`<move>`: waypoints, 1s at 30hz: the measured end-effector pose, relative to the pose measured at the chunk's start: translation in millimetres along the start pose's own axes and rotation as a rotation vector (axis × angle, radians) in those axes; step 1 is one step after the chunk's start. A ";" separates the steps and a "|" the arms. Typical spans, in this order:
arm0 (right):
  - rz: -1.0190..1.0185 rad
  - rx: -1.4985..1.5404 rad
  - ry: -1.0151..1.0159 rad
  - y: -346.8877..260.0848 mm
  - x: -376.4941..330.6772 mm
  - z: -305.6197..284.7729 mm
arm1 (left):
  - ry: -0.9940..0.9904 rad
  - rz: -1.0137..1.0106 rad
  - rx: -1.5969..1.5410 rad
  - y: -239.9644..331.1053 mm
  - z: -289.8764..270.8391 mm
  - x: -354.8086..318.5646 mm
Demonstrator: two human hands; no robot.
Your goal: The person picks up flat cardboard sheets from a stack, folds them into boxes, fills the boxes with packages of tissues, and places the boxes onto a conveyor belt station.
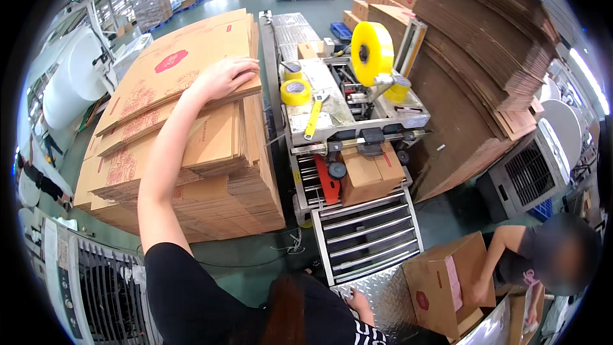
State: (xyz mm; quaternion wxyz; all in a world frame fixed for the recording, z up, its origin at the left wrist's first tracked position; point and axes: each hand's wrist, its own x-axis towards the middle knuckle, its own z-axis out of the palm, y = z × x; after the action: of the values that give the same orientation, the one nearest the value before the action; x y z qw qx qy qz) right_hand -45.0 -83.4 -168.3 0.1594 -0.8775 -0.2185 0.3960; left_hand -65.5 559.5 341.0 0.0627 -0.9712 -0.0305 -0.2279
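My left hand (230, 78) lies over the right edge of a tall stack of flattened cardboard boxes (211, 33). Its fingers are stretched across the top board and bend slightly at the rim, without a visible grip. Red printing marks the boards, which sit in uneven layers. Low in the view, my right hand (360, 303) rests on a diamond-patterned metal plate (383, 282), fingers loosely apart and nothing seen in them. Beyond it, a brown carton (372, 172) sits under the front of a taping machine (389, 118), at the head of a roller conveyor (367, 233).
Yellow tape rolls (295, 92) and a yellow-handled tool (313, 118) lie on the machine; a large yellow tape reel (371, 53) stands above. Tall brown cardboard (472, 83) leans at right. A co-worker's arm (501, 259) reaches into an open carton (426, 287). A cooler (533, 163) stands beyond.
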 end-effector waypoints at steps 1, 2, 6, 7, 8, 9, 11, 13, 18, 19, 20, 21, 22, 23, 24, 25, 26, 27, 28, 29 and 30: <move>0.057 -0.008 0.076 14.7 -15.7 3.0 | 0.001 -0.042 0.010 10.4 -3.9 -2.9; 0.076 0.035 0.115 28.4 -30.4 6.3 | 0.002 -0.086 0.022 21.9 -7.7 -7.1; 0.169 0.128 0.191 79.8 -100.8 44.0 | 0.106 -0.098 0.126 43.6 -29.9 -47.6; 0.195 0.125 0.167 98.3 -118.7 65.8 | 0.161 -0.099 0.169 46.3 -39.6 -59.6; 0.219 0.116 0.137 112.3 -134.6 80.3 | 0.160 -0.134 0.236 42.6 -44.5 -77.6; 0.294 0.136 0.159 139.3 -157.6 86.1 | 0.192 -0.135 0.243 43.3 -14.0 -65.6; 0.257 0.160 0.046 132.3 -162.8 122.9 | 0.194 -0.227 0.450 10.7 -49.0 -122.6; 0.304 0.207 0.051 144.4 -175.9 131.4 | 0.151 -0.256 0.600 23.7 -43.4 -100.2; 0.371 0.303 0.139 169.9 -199.0 132.5 | 0.342 -0.227 0.876 45.3 0.3 -58.5; 0.362 0.323 0.129 165.3 -197.6 137.7 | 0.204 -0.247 0.830 41.4 -2.3 -67.3; 0.356 0.332 0.124 164.0 -200.0 140.5 | 0.145 -0.267 0.781 37.8 -2.8 -73.5; 0.357 0.347 0.118 161.6 -201.3 143.3 | 0.087 -0.288 0.730 33.8 -2.4 -78.4; 0.359 0.359 0.118 158.3 -203.1 145.4 | 0.038 -0.302 0.683 28.9 -6.9 -75.8; 0.367 0.375 0.120 157.5 -205.2 148.2 | 0.019 -0.275 0.670 26.6 -14.1 -72.0; 0.372 0.390 0.124 156.5 -206.7 150.4 | -0.002 -0.248 0.658 23.5 -22.0 -71.4; 0.384 0.403 0.127 155.9 -210.5 153.4 | -0.027 -0.226 0.641 22.4 -28.0 -72.2; 0.391 0.415 0.129 155.4 -213.0 155.3 | -0.037 -0.192 0.604 20.6 -34.3 -69.5; 0.425 0.440 0.154 159.9 -222.7 157.1 | -0.043 -0.138 0.542 27.2 -28.5 -53.3; 0.458 0.455 0.179 167.4 -233.9 155.9 | -0.049 -0.082 0.478 35.0 -21.8 -36.5; 0.451 0.471 0.154 158.8 -233.7 161.5 | -0.065 -0.050 0.447 29.8 -37.8 -45.2; 0.446 0.484 0.126 148.7 -235.1 170.0 | -0.111 -0.056 0.440 25.1 -53.8 -50.9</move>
State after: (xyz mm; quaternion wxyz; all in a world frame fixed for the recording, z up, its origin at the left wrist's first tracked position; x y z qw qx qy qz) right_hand -275.7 -312.1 -196.7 0.2859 -0.8632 0.0896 0.4063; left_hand -132.4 525.8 363.3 0.2649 -0.9439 -0.1101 -0.1634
